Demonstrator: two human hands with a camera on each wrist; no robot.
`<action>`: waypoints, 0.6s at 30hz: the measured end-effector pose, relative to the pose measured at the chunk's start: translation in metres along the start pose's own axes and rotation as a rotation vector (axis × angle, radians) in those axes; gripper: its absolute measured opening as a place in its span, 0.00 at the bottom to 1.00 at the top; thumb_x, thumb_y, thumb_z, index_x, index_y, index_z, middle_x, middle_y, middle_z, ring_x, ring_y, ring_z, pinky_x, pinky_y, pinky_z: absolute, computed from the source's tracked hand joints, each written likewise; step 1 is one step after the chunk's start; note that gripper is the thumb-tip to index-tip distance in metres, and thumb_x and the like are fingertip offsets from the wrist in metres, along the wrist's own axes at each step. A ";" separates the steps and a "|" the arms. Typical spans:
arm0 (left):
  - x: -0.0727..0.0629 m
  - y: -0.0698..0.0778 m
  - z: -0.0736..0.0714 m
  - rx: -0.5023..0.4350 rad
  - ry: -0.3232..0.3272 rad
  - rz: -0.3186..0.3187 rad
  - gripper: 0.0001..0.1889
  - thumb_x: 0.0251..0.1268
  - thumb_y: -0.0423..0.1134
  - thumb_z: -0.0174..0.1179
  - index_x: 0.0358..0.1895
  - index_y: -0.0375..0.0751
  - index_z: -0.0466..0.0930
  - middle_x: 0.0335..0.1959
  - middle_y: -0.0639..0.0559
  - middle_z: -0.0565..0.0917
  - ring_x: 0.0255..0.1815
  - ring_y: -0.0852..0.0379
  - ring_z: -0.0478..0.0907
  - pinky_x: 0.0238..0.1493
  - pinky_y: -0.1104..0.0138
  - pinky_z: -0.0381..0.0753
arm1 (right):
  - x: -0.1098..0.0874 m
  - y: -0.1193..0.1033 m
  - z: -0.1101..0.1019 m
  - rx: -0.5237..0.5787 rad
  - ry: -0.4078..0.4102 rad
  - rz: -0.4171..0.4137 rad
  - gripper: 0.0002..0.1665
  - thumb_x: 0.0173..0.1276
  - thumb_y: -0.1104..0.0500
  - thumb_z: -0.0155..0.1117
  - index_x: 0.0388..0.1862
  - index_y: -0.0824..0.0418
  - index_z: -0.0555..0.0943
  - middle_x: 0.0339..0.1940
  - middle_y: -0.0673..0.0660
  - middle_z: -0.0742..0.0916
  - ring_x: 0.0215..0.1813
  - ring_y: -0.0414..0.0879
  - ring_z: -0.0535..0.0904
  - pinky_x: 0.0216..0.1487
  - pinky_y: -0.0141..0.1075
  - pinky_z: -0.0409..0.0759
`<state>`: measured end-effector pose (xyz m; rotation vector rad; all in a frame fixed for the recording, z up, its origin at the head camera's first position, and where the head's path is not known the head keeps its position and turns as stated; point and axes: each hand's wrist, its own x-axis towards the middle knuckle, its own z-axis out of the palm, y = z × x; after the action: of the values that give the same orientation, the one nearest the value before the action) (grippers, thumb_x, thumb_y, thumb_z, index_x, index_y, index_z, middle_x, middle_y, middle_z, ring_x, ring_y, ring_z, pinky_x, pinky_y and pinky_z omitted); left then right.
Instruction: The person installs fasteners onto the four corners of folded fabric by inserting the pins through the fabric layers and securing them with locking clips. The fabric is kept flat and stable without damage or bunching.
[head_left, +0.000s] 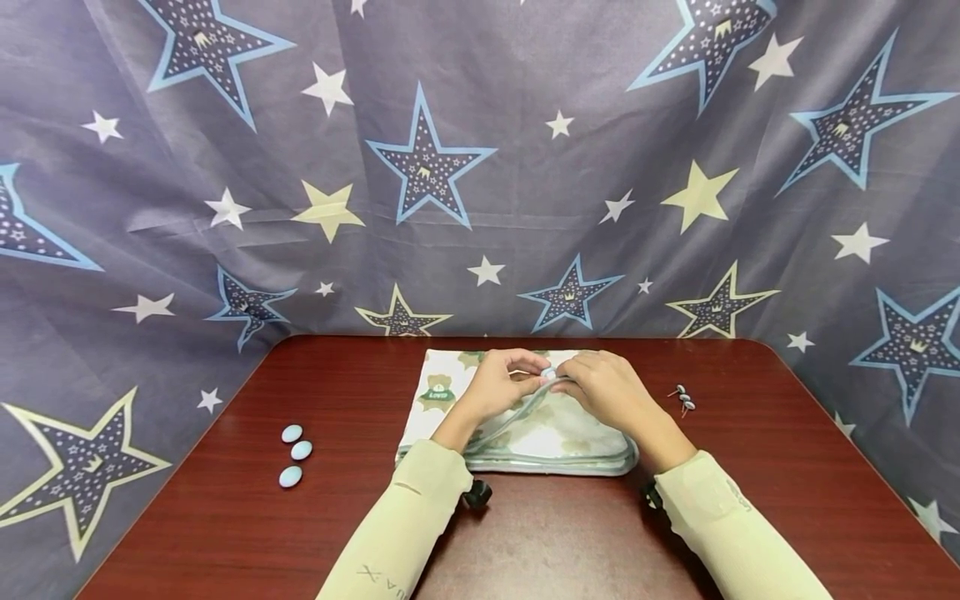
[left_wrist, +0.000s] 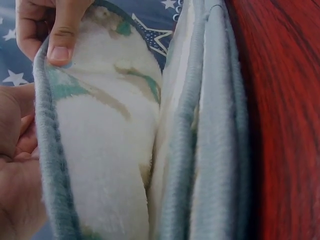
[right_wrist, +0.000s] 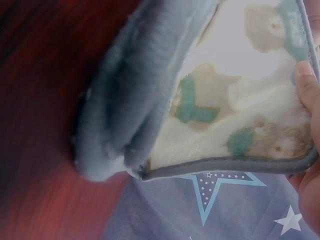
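Note:
A folded white blanket (head_left: 551, 433) with a teddy-bear print and grey-blue edging lies on the table. Its top layer is raised between both hands. My left hand (head_left: 495, 383) is at the outer face of this flap, thumb and forefinger curled at a small light-blue disc (head_left: 549, 373). From the right, my right hand (head_left: 607, 387) pinches the flap's edge. In the right wrist view its thumb (right_wrist: 306, 82) presses the inner face, where a bit of light blue peeks out. The left fingers are mostly hidden behind the flap in the left wrist view.
Three light-blue round caps (head_left: 301, 450) lie on the dark red table (head_left: 225, 525) at the left. To the right of the blanket is a small cluster of pins (head_left: 685, 400) with light-blue heads. A grey star-print curtain (head_left: 480, 250) hangs behind the table.

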<state>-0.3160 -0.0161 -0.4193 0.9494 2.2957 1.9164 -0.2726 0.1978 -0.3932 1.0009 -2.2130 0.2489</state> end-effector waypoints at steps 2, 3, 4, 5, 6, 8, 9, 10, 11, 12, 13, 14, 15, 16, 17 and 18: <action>0.000 0.001 0.000 0.000 -0.003 0.000 0.11 0.62 0.22 0.67 0.47 0.31 0.86 0.44 0.42 0.88 0.45 0.55 0.85 0.51 0.64 0.85 | 0.000 0.000 0.000 0.006 0.002 -0.002 0.11 0.61 0.52 0.77 0.35 0.56 0.85 0.31 0.49 0.88 0.37 0.46 0.85 0.43 0.43 0.82; 0.000 0.001 0.000 0.002 -0.005 -0.002 0.11 0.62 0.22 0.67 0.47 0.31 0.87 0.44 0.42 0.88 0.46 0.55 0.85 0.50 0.64 0.85 | 0.000 0.000 0.000 0.011 0.002 -0.004 0.11 0.61 0.52 0.77 0.35 0.56 0.85 0.32 0.49 0.88 0.38 0.46 0.85 0.43 0.43 0.82; 0.000 0.002 -0.001 0.004 -0.009 -0.005 0.11 0.62 0.22 0.67 0.48 0.31 0.86 0.45 0.43 0.88 0.47 0.54 0.85 0.51 0.64 0.85 | 0.000 0.001 0.000 0.018 0.001 -0.005 0.11 0.62 0.53 0.77 0.35 0.56 0.85 0.32 0.49 0.88 0.38 0.46 0.85 0.43 0.43 0.82; 0.000 0.003 -0.001 0.003 -0.014 -0.008 0.12 0.63 0.23 0.67 0.48 0.32 0.86 0.45 0.43 0.88 0.47 0.54 0.85 0.51 0.64 0.85 | 0.000 0.001 0.000 0.025 0.000 -0.008 0.11 0.61 0.53 0.78 0.35 0.57 0.85 0.32 0.49 0.88 0.37 0.46 0.85 0.43 0.42 0.82; -0.001 0.004 -0.001 0.006 -0.018 -0.012 0.12 0.63 0.24 0.67 0.49 0.32 0.86 0.46 0.44 0.88 0.48 0.54 0.85 0.51 0.64 0.85 | 0.000 0.001 0.000 0.030 -0.001 -0.012 0.11 0.61 0.53 0.77 0.35 0.57 0.85 0.32 0.49 0.88 0.37 0.46 0.85 0.43 0.42 0.82; -0.001 0.006 -0.002 0.019 -0.027 -0.021 0.12 0.65 0.26 0.68 0.51 0.33 0.86 0.47 0.45 0.88 0.49 0.55 0.85 0.50 0.65 0.85 | 0.000 0.002 -0.001 0.042 -0.007 -0.016 0.11 0.62 0.54 0.78 0.35 0.57 0.85 0.31 0.49 0.88 0.37 0.46 0.85 0.42 0.42 0.82; -0.002 0.006 -0.003 0.029 -0.030 -0.024 0.12 0.66 0.28 0.68 0.51 0.33 0.86 0.47 0.46 0.88 0.49 0.55 0.85 0.50 0.65 0.85 | 0.000 0.002 -0.001 0.046 -0.009 -0.017 0.11 0.62 0.54 0.78 0.35 0.57 0.85 0.31 0.49 0.88 0.37 0.45 0.85 0.42 0.41 0.81; -0.002 0.007 -0.004 0.041 -0.033 -0.024 0.12 0.66 0.30 0.68 0.51 0.34 0.86 0.47 0.47 0.88 0.49 0.56 0.85 0.49 0.65 0.84 | 0.000 0.002 -0.001 0.048 -0.012 -0.018 0.11 0.62 0.53 0.77 0.35 0.57 0.85 0.31 0.49 0.87 0.36 0.45 0.84 0.42 0.41 0.81; -0.002 0.008 -0.005 0.057 -0.034 -0.022 0.12 0.67 0.32 0.68 0.51 0.35 0.86 0.46 0.48 0.88 0.49 0.56 0.85 0.48 0.65 0.85 | 0.000 0.003 -0.001 0.048 -0.016 -0.018 0.11 0.62 0.53 0.77 0.35 0.57 0.85 0.31 0.49 0.87 0.36 0.45 0.84 0.42 0.41 0.81; -0.003 0.008 -0.007 0.076 -0.036 -0.017 0.12 0.68 0.34 0.68 0.52 0.36 0.86 0.45 0.49 0.88 0.48 0.56 0.85 0.47 0.65 0.84 | 0.000 0.003 -0.001 0.046 -0.020 -0.016 0.11 0.62 0.53 0.77 0.35 0.57 0.85 0.31 0.49 0.87 0.36 0.45 0.84 0.42 0.41 0.81; -0.003 0.009 -0.008 0.095 -0.039 -0.013 0.12 0.69 0.36 0.68 0.52 0.36 0.86 0.44 0.50 0.88 0.47 0.56 0.85 0.46 0.64 0.85 | 0.000 0.003 -0.001 0.047 -0.024 -0.013 0.11 0.62 0.53 0.77 0.35 0.57 0.85 0.31 0.49 0.87 0.36 0.45 0.84 0.41 0.41 0.81; -0.003 0.010 -0.009 0.115 -0.043 -0.007 0.12 0.69 0.38 0.68 0.51 0.37 0.86 0.43 0.51 0.88 0.45 0.56 0.85 0.45 0.63 0.85 | 0.000 0.004 -0.001 0.044 -0.029 -0.009 0.11 0.62 0.53 0.77 0.35 0.57 0.85 0.31 0.49 0.87 0.36 0.45 0.84 0.41 0.41 0.81; -0.003 0.010 -0.011 0.130 -0.050 -0.001 0.12 0.70 0.39 0.68 0.51 0.38 0.86 0.42 0.51 0.88 0.44 0.56 0.85 0.44 0.62 0.85 | 0.000 0.004 -0.001 0.043 -0.033 -0.005 0.11 0.62 0.53 0.77 0.35 0.57 0.84 0.31 0.49 0.87 0.36 0.45 0.84 0.41 0.41 0.81; -0.004 0.011 -0.013 0.135 -0.062 0.000 0.11 0.70 0.40 0.68 0.50 0.38 0.86 0.40 0.51 0.88 0.42 0.55 0.85 0.43 0.60 0.85 | 0.000 0.004 -0.001 0.043 -0.038 -0.001 0.11 0.62 0.53 0.77 0.34 0.57 0.84 0.30 0.49 0.87 0.35 0.45 0.84 0.40 0.41 0.81; -0.005 0.011 -0.015 0.143 -0.077 0.000 0.10 0.69 0.40 0.68 0.48 0.38 0.86 0.38 0.51 0.88 0.40 0.55 0.84 0.42 0.59 0.85 | 0.000 0.004 -0.001 0.043 -0.043 0.004 0.11 0.62 0.53 0.77 0.34 0.57 0.84 0.30 0.49 0.87 0.35 0.45 0.84 0.40 0.41 0.81; -0.005 0.012 -0.018 0.145 -0.099 -0.003 0.10 0.69 0.40 0.68 0.47 0.38 0.86 0.36 0.51 0.87 0.37 0.54 0.84 0.41 0.58 0.86 | -0.001 0.004 -0.002 0.044 -0.048 0.009 0.11 0.62 0.53 0.77 0.34 0.57 0.84 0.31 0.49 0.87 0.36 0.45 0.84 0.40 0.41 0.81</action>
<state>-0.3130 -0.0334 -0.4062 1.0274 2.4038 1.6793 -0.2742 0.2016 -0.3917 1.0312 -2.2642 0.2818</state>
